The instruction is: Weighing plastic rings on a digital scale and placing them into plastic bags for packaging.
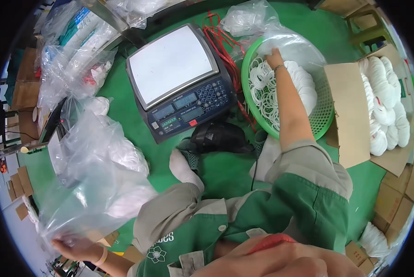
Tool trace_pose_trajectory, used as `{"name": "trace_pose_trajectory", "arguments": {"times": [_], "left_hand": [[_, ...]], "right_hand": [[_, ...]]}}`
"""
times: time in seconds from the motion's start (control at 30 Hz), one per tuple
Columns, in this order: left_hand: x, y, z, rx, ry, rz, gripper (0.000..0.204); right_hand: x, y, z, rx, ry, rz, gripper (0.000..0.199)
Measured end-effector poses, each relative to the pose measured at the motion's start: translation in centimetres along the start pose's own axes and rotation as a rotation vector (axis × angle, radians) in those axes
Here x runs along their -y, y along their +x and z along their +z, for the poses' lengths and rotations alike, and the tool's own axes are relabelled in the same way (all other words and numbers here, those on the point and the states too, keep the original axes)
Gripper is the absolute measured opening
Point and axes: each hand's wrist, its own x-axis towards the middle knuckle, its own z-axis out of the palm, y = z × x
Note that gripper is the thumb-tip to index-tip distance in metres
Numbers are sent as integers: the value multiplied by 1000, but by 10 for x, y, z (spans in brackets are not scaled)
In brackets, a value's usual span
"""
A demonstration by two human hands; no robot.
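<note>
My right hand [274, 59] reaches into a light green plastic basket [326, 121], its fingers curled at the far left edge of the contents. White cord loops [263, 85] lie under and beside it, and bundled white cord [303, 85] fills the basket's right side. A clear plastic bag [301, 45] lines the far rim; what my fingertips grip cannot be made out. Low on the left, my left hand [75, 247] is closed on the edge of a large clear plastic bag [84, 198]. White bundles [128, 154] show at that bag's right side.
A counting scale [172, 64] stands on the green floor ahead, with red straps [223, 41] beside it. An open carton [350, 115] of white cord hanks [384, 101] sits right of the basket. Bagged goods [77, 55] line the left, and a black pouch [223, 137] lies between my feet.
</note>
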Motion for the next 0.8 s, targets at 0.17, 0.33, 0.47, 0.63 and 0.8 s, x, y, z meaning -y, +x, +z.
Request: {"name": "trace_pose_trajectory", "arguments": {"times": [0.17,0.33,0.47,0.63,0.8], "left_hand": [[81,-12,-53,-194,919,252,24],[130,-23,-76,-153,1009,-145,25],[150,-27,-103,-145,936,24,31],[98,-11,23,84,949,414,43],[52,-14,160,825,622,273,35]], "right_hand": [[3,3,-46,-266,307,170,26],[-30,40,-124,-206,394,195,18],[17,44,-187,-7,1190,128,16],[90,20,-295,188,1496,-134,10],[171,-50,-360,337,1638,-513,12]]}}
